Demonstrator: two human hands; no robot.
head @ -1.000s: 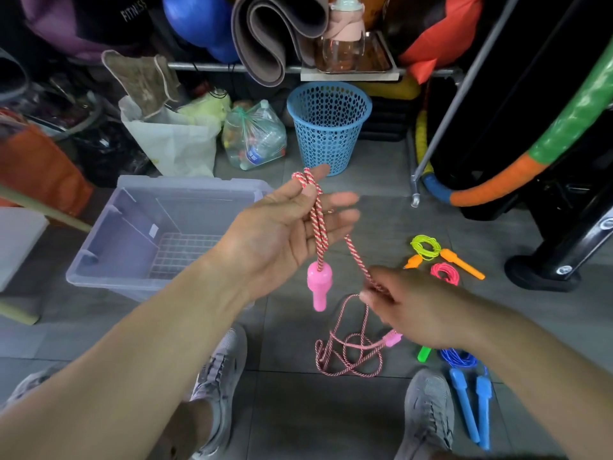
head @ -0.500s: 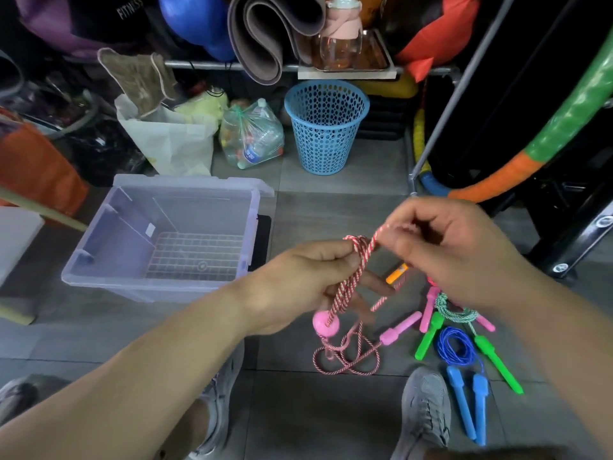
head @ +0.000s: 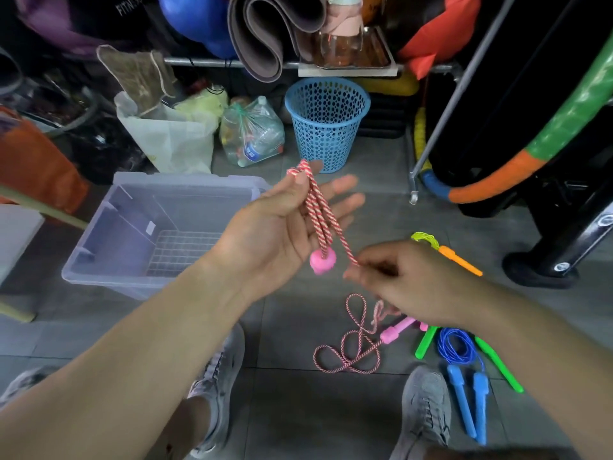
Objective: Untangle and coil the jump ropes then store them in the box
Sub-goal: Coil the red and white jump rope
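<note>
While the left hand [head: 282, 227], palm up just right of the box [head: 185, 180], pinches folded loops of the red-and-white rope [head: 318, 210], one pink handle [head: 322, 260] hangs beneath its palm. Further right of the box, the right hand [head: 408, 283] pinches the strand leading down. The rope's slack and second handle [head: 396, 332] lie on the floor [head: 298, 410].

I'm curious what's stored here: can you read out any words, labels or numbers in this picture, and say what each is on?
"FITNESS": white letters on the dark bag, top left.
Blue bottle label in the tied plastic bag: too small to read.
White sticker inside the clear storage box: too blurred to read.
</note>
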